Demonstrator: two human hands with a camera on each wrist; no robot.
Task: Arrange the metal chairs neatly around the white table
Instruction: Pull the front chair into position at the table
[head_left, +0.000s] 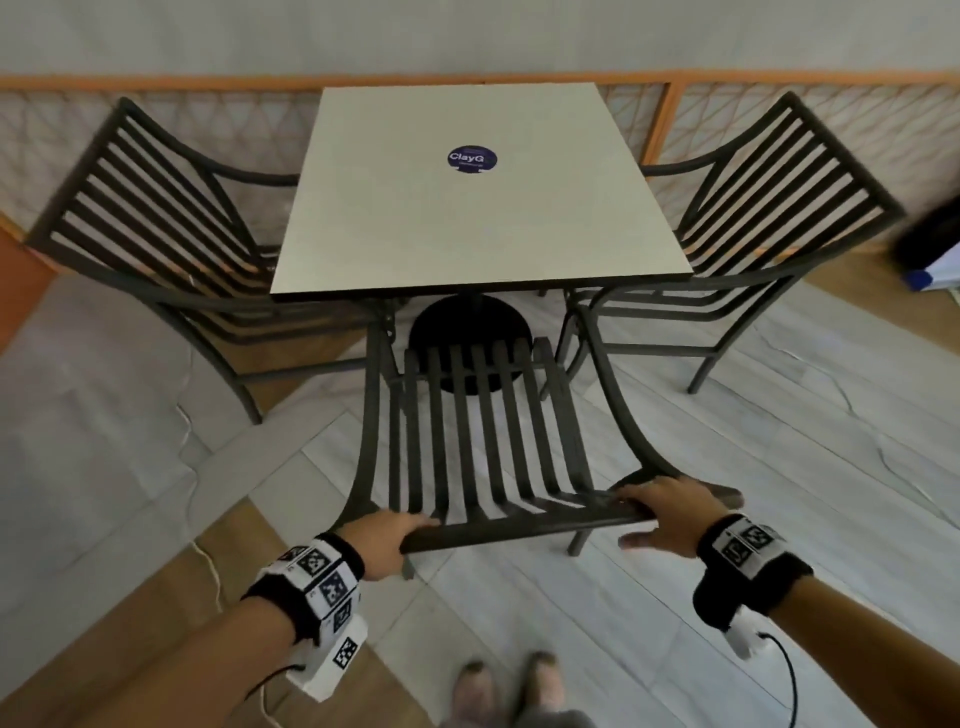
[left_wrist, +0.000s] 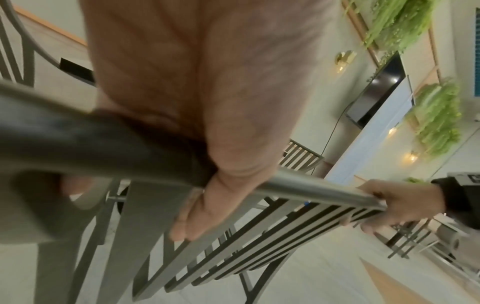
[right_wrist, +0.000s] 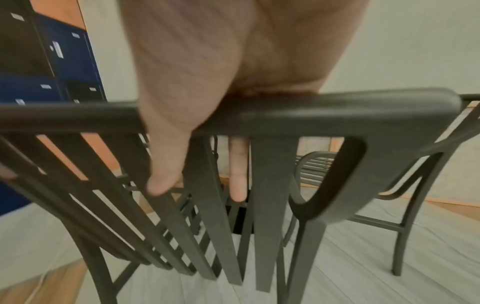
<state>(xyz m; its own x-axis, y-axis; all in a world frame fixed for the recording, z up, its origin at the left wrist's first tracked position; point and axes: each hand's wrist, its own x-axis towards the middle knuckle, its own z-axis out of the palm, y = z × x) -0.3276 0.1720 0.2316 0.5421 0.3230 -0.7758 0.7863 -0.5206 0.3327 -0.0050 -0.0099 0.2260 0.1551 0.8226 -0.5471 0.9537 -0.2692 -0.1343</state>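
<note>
The dark metal slatted chair nearest the person (head_left: 483, 431) stands at the near edge of the square white table (head_left: 483, 208), its seat front tucked under the tabletop and its backrest toward the person. The left hand (head_left: 387, 540) grips the left end of the chair's top rail (head_left: 498, 530): in the left wrist view the palm lies on the rail and the fingers (left_wrist: 189, 224) curl down over it onto the slats. The right hand (head_left: 670, 514) rests on the rail's right end; its fingers lie over the far side, one fingertip (right_wrist: 239, 179) showing between two slats, while the thumb (right_wrist: 161, 170) hangs straight down the near side. Two more dark metal slatted chairs flank the table, one at its left side (head_left: 171, 218) and one at its right (head_left: 769, 208), both drawn close to it. A round blue sticker (head_left: 471, 158) sits on the tabletop. The floor of pale grey planks (head_left: 779, 467) lies beneath.
</note>
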